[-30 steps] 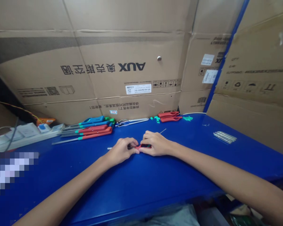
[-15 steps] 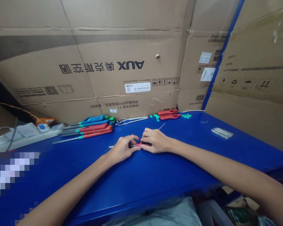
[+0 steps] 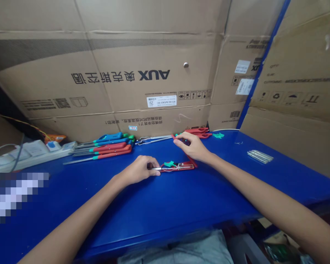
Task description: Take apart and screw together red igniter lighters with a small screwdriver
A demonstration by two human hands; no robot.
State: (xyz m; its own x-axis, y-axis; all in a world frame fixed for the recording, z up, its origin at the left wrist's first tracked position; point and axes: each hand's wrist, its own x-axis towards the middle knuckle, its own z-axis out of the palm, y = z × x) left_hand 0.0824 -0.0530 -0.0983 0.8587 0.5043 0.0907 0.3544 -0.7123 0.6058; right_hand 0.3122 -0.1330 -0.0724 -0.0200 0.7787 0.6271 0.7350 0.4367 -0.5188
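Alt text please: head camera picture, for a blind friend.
The left hand holds a silver rod at an opened red casing with wires inside; the right hand holds a tilted red cover. Red and blue tools lie behind.

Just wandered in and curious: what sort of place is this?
Probably a small assembly or repair bench: an opened red casing with wires inside, grouped long-nosed tools, and a power strip.

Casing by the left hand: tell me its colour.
The casing is red, clearest in the head view.
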